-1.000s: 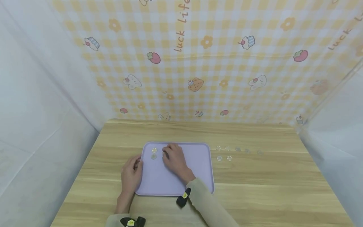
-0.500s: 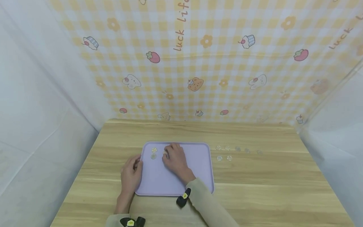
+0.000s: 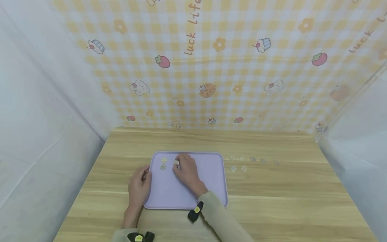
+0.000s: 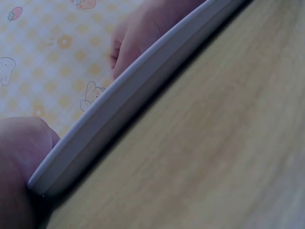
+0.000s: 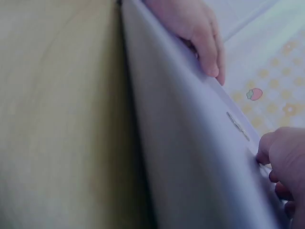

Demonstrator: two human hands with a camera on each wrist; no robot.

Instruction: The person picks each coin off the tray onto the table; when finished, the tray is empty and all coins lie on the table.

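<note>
A lilac rectangular tray [image 3: 169, 193] lies on the wooden table. My left hand [image 3: 139, 187] grips its left rim, and in the right wrist view the thumb and fingers of the left hand [image 5: 198, 36] are at that rim. Over the tray's upper middle, my right hand [image 3: 186, 170] pinches a small round coin [image 3: 176, 162] between thumb and fingertips. Left of it lie two more coins inside the tray, a golden one [image 3: 164, 160] above a duller one [image 3: 163, 167]. The curled fingers of the right hand [image 5: 288, 160] hide most of the held coin in the right wrist view.
Right of the tray, several shiny coins [image 3: 233, 169] lie on the table [image 3: 281, 195] in two rows. A checked, printed cloth [image 3: 208, 67] hangs behind the table, with white sheets [image 3: 36, 117] at the sides.
The coin at my right fingertips tilts and shows its face a little more than before. Both hands and the tray stay nearly in place.
</note>
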